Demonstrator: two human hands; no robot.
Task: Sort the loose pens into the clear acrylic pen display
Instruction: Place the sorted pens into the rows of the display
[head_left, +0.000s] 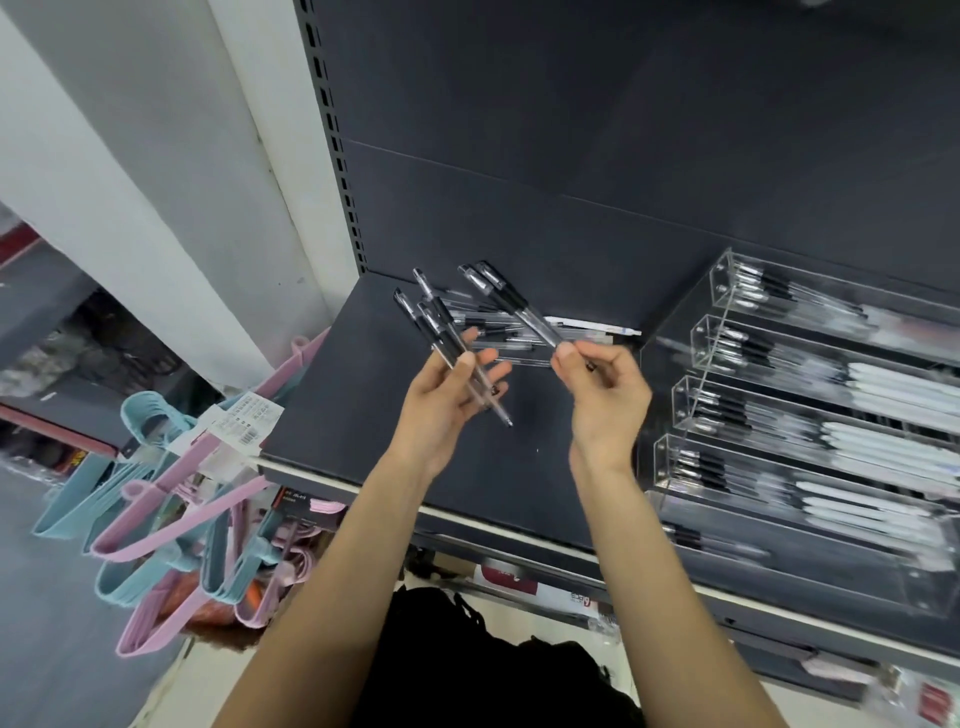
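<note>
My left hand (449, 397) holds a bundle of three clear pens with black caps (439, 325), caps pointing up and away. My right hand (605, 387) pinches two more black-capped pens (511, 301) by their lower ends, caps slanting up to the left. Behind both hands, several loose pens (498, 332) lie in a pile at the back of the dark shelf (353, 405). The clear acrylic pen display (717, 410) stands to the right, its stepped tiers holding rows of black-capped and white pens.
The dark back panel (571, 130) rises behind the shelf. Pink and blue plastic hangers (171, 499) hang off the shelf's left end, with a barcode tag (244, 423). A white wall column (156, 182) stands on the left. A black bag (467, 654) sits below my arms.
</note>
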